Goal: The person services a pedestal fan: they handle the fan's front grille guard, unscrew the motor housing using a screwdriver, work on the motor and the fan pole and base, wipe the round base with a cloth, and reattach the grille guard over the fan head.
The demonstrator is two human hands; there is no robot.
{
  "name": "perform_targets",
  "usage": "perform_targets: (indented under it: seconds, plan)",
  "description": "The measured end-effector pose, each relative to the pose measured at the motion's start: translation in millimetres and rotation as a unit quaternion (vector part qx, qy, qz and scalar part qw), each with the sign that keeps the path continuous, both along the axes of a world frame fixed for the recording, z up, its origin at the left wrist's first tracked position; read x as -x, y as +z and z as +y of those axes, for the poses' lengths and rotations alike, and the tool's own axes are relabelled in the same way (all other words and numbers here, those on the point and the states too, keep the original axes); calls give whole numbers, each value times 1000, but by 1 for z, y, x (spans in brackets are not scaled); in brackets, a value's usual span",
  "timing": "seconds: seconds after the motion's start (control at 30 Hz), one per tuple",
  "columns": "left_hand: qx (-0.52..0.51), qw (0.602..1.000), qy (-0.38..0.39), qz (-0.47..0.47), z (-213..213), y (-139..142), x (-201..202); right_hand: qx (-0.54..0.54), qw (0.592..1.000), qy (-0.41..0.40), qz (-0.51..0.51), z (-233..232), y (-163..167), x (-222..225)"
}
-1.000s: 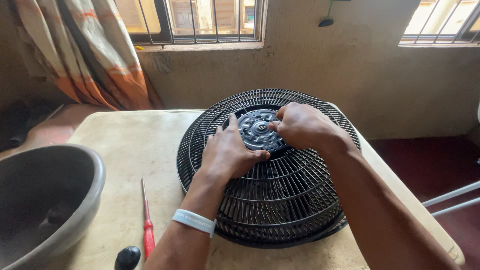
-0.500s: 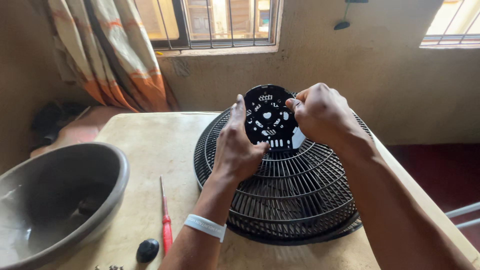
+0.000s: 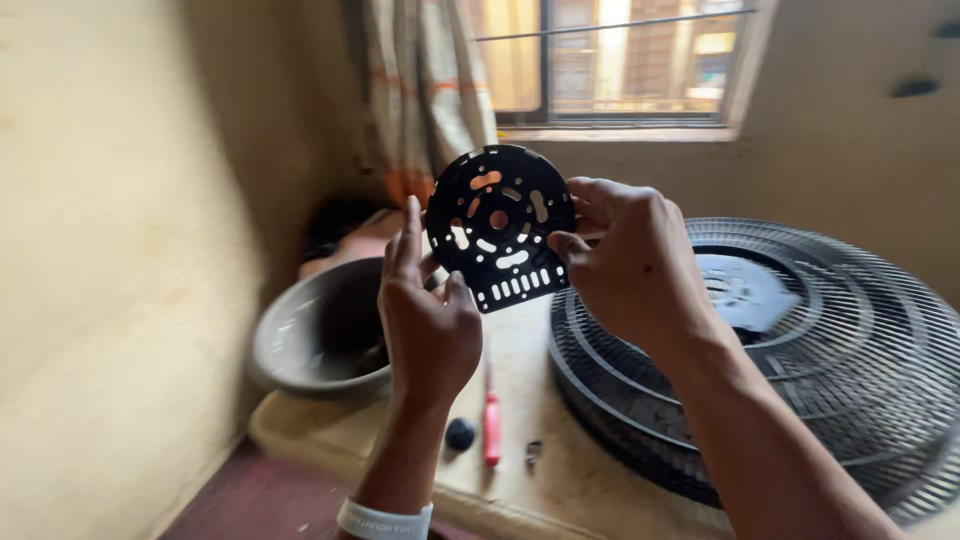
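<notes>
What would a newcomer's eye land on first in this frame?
First the round black perforated plate, held up against the light at centre between the left hand and the right hand, each gripping an edge. Next, the big dark wire fan guard lying on the table at right. Lower left of it sit a grey bowl and a red screwdriver.

We see a black plate [image 3: 500,228] pierced with slots, a black wire grille [image 3: 800,390], a red screwdriver [image 3: 491,428], a grey bowl [image 3: 300,345], orange-striped curtain [image 3: 425,90], cream table [image 3: 570,480], white wristband [image 3: 384,521].
</notes>
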State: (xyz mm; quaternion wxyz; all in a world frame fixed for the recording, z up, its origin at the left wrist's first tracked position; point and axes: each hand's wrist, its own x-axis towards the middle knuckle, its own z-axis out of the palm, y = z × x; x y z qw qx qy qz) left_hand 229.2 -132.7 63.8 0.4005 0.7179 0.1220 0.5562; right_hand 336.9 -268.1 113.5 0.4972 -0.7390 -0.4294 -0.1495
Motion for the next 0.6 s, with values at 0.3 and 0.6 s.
perform_targets:
  seconds: [0.3,0.6]
  plan:
    - [-63,962,262,38,20,6,151,-65,981,167,68,75,-17,109]
    - [-3,896,435,88,-21,3,289,-112,933,335,60,106,-36,221]
